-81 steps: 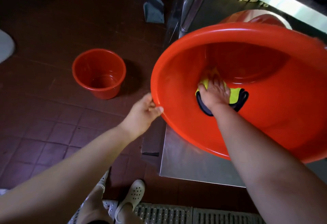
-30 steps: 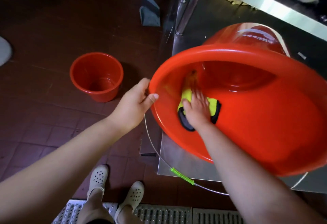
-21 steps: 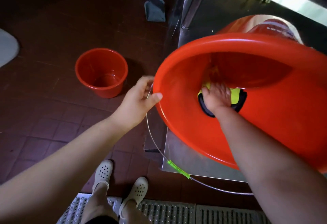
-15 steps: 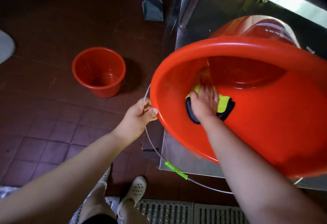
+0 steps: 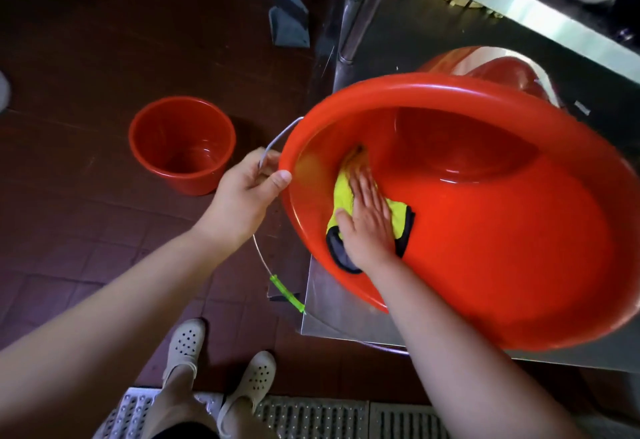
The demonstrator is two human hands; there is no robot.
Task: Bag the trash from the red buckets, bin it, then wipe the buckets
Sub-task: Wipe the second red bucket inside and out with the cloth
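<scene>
Fingers [image 5: 363,192] of our right hand [image 5: 367,227] lie flat, pressing the yellow-and-black cloth [image 5: 341,196] against the tilted large red plastic bucket [image 5: 519,248] on the steel tabletop [image 5: 332,310]; our left hand [image 5: 242,196] clamps its rim. Pushing harder could slide the bucket off the edge.

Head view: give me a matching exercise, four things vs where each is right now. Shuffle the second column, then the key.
Things
1. left hand
2. right hand
3. small bucket
4. cloth

Places
A. upright on the tiled floor, apart from both hands
B. gripping the big bucket at its rim and wire handle
C. flat on the cloth, inside the big bucket
D. pressed against the big bucket's inner wall

Pairs: 1-B, 2-C, 3-A, 4-D
</scene>
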